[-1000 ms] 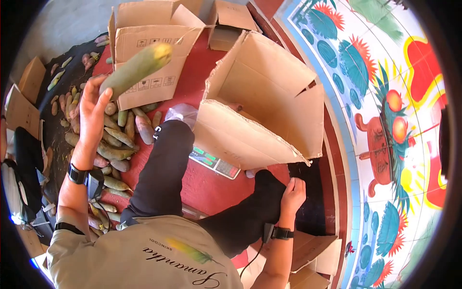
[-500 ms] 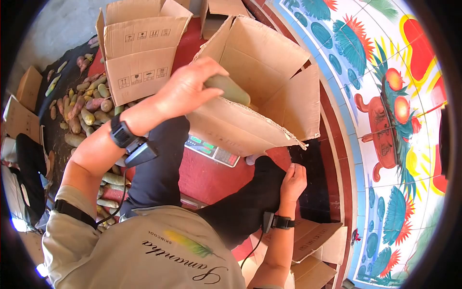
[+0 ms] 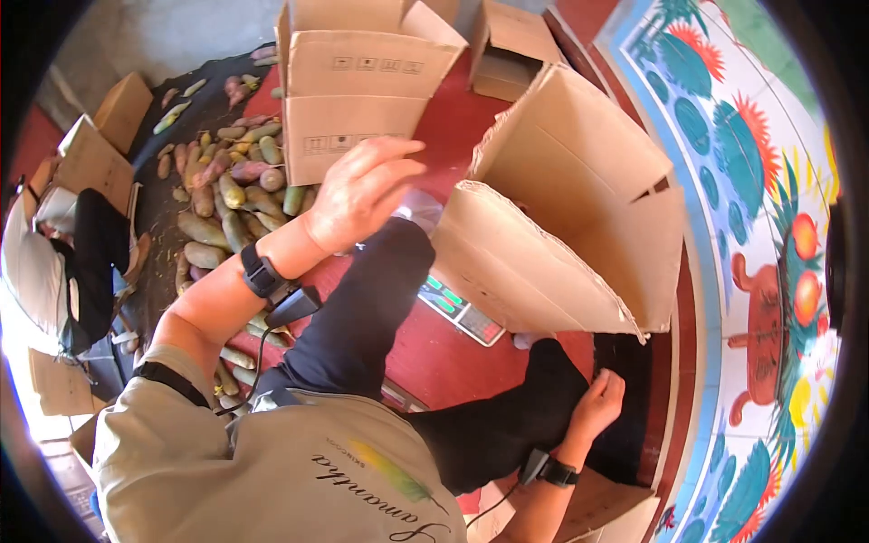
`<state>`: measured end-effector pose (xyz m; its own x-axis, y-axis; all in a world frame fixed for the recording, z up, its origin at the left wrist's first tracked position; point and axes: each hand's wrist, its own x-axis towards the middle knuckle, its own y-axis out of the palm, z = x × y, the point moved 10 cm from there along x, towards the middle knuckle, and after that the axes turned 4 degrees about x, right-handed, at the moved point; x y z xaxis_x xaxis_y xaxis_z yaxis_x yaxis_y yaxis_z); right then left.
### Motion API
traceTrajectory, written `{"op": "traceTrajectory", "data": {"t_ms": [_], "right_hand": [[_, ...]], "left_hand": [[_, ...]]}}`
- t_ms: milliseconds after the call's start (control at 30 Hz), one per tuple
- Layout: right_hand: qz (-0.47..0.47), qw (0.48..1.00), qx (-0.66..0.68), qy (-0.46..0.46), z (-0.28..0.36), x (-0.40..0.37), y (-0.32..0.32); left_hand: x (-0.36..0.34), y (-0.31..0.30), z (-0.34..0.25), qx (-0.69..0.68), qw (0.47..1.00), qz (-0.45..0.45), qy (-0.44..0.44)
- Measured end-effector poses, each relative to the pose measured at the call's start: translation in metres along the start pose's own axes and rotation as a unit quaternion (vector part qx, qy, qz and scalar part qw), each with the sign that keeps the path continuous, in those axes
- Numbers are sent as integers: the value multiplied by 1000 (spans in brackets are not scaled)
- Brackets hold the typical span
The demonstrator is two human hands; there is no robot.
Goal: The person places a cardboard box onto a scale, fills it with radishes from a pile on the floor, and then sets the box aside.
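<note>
Head view: left hand (image 3: 367,195) grip spread, empty, near open cardboard box (image 3: 534,271); right hand (image 3: 602,403) on leg (image 3: 489,434), grip unclear; piled tubers (image 3: 204,231) likely firm, weighty, best taken mid-length.

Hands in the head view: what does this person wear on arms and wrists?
Both hands are bare. The left hand has a black wrist strap with a small black box and a thin black cable. The right hand wears the same. Short beige sleeves; a black band circles the left upper arm.
</note>
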<state>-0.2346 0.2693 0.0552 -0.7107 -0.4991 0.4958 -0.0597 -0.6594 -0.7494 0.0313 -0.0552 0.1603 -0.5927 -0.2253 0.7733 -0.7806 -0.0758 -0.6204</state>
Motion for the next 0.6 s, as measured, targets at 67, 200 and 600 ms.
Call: {"op": "traceTrajectory", "data": {"t_ms": [67,200,600], "right_hand": [[3,1000,-1,-12,3,0,0],[7,1000,-13,-23,7,3,1],[31,998,-31,-41,12,4,9]], "left_hand": [[-37,-6,42,29,996,14,-86],[-133,-18,121,75,963,6,-258],[-438,52,191,72,775,232,-584]]}}
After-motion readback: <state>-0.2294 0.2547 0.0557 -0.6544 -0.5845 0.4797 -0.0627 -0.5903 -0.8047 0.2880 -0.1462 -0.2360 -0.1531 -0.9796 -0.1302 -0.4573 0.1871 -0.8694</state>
